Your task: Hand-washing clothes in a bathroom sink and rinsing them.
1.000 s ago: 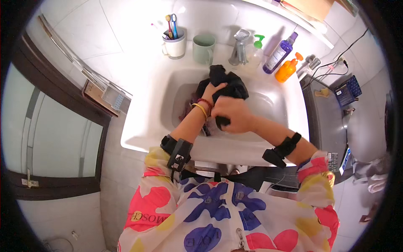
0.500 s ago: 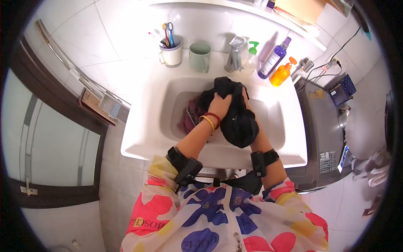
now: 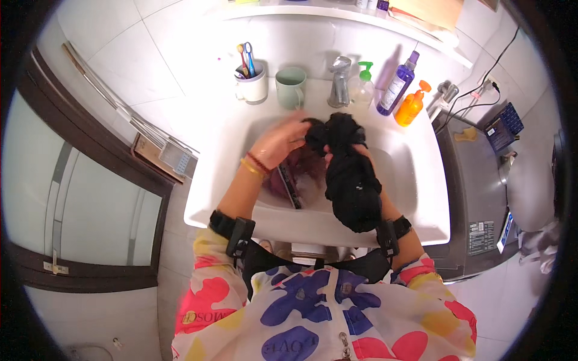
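Note:
A bunched black cloth garment [image 3: 355, 186] hangs above the white sink basin, its lower end a rounded bulge toward me. My right hand [image 3: 363, 154] is closed around its middle from the right, the thumb showing on the left side. Just left of the garment's upper end is my left hand [image 3: 280, 141], blurred, its fingers stretched out toward the cloth; whether the fingertips touch it is unclear. Below that hand a wet maroon cloth [image 3: 278, 183] with a dark band lies in the basin, partly in water.
Along the back rim of the sink [image 3: 201, 204] stand a toothbrush cup [image 3: 253, 90], a green mug [image 3: 290, 93], the faucet [image 3: 340, 84], a green-topped pump bottle [image 3: 363, 90], a purple spray bottle [image 3: 397, 87] and an orange pump bottle [image 3: 411, 108]. A grey appliance [image 3: 475, 192] adjoins the right side.
My left hand has come off the black garment and moved left. The garment has shifted slightly right and toward me in my right hand, uncovering more of the maroon cloth.

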A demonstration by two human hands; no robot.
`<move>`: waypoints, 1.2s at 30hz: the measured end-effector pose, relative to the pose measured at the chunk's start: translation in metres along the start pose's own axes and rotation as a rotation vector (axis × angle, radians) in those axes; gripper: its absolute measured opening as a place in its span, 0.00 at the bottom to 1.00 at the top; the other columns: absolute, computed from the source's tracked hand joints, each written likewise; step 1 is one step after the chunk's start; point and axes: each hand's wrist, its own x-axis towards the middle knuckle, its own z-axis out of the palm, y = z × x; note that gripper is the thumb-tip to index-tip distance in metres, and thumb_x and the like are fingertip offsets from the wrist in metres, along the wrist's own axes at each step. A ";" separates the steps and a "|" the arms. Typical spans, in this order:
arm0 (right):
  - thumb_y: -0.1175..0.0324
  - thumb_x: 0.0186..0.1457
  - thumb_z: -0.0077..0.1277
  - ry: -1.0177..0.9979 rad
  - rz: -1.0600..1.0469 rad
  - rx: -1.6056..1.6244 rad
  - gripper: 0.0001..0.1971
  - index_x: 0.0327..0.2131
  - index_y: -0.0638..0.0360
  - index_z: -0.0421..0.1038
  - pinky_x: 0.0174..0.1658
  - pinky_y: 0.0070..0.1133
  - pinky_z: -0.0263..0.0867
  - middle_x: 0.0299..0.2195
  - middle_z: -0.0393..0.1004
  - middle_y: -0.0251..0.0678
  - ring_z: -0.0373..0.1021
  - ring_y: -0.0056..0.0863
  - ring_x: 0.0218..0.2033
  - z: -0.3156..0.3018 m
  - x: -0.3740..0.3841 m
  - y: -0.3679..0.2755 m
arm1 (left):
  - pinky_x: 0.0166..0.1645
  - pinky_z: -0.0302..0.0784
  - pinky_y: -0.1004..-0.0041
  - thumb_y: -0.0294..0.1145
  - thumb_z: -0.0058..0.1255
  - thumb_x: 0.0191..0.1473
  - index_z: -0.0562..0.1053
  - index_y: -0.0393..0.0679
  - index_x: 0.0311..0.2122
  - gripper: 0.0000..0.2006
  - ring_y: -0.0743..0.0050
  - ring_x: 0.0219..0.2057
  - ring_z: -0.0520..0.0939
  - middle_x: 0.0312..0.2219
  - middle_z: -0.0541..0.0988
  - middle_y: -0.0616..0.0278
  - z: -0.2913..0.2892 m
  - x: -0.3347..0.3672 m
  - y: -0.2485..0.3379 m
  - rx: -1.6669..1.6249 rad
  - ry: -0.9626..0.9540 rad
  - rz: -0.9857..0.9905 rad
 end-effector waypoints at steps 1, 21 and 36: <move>0.56 0.49 0.40 -0.140 0.004 0.164 0.23 0.42 0.66 0.60 0.37 0.21 0.65 0.34 0.69 0.39 0.66 0.29 0.36 0.005 0.003 -0.002 | 0.50 0.56 0.54 0.52 0.44 0.46 0.55 0.48 0.53 0.31 0.55 0.50 0.60 0.47 0.62 0.51 -0.002 -0.005 -0.012 -0.190 0.335 0.024; 0.62 0.49 0.42 -0.047 -0.333 -1.242 0.19 0.43 0.64 0.62 0.47 0.22 0.59 0.43 0.64 0.39 0.63 0.28 0.42 -0.024 0.020 0.037 | 0.40 0.69 0.63 0.36 0.51 0.33 0.69 0.48 0.40 0.22 0.52 0.35 0.74 0.31 0.74 0.51 0.031 0.071 -0.007 1.264 0.087 -0.236; 0.77 0.51 0.36 -0.181 -0.353 -0.724 0.19 0.49 0.62 0.56 0.53 0.18 0.51 0.49 0.56 0.36 0.56 0.22 0.49 0.041 -0.052 0.014 | 0.45 0.65 0.65 0.62 0.42 0.39 0.70 0.44 0.40 0.32 0.51 0.40 0.72 0.37 0.72 0.49 0.028 0.068 0.014 1.356 -0.086 -0.398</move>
